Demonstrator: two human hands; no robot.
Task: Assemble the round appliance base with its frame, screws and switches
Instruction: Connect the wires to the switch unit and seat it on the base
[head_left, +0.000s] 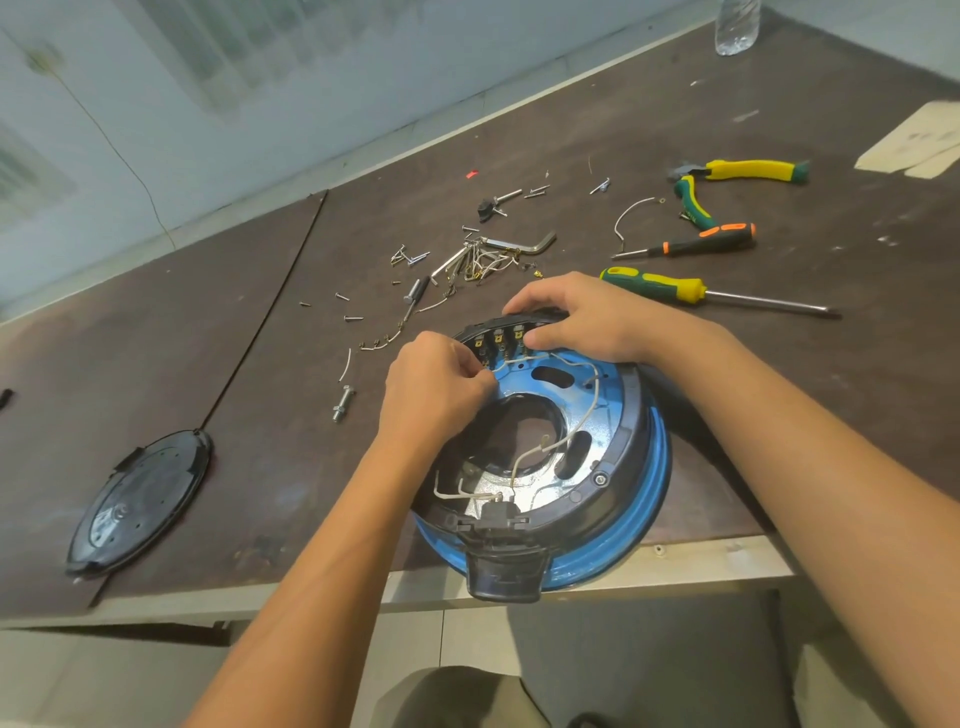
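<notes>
Blue-and-black base (615, 470): one, flat on the tabletop (810, 395) at its near edge, open side up. Its black tab (506, 571) points at you and overhangs the edge. The switch row (500, 339) sits at the far rim, so the tab-to-switches line runs straight away from you. Three switches show between your hands.

Your left hand (436, 389): fingers curled, pinching a white wire (519, 359) beside the switches. Your right hand (587, 322): fingers hooked over the far rim, thumb inside, gripping the base.

Beyond: two screwdrivers (675, 288), one pliers (727, 174), one hex key (519, 244), scattered screws (410, 255). One black cover (140, 504) lies well left.
</notes>
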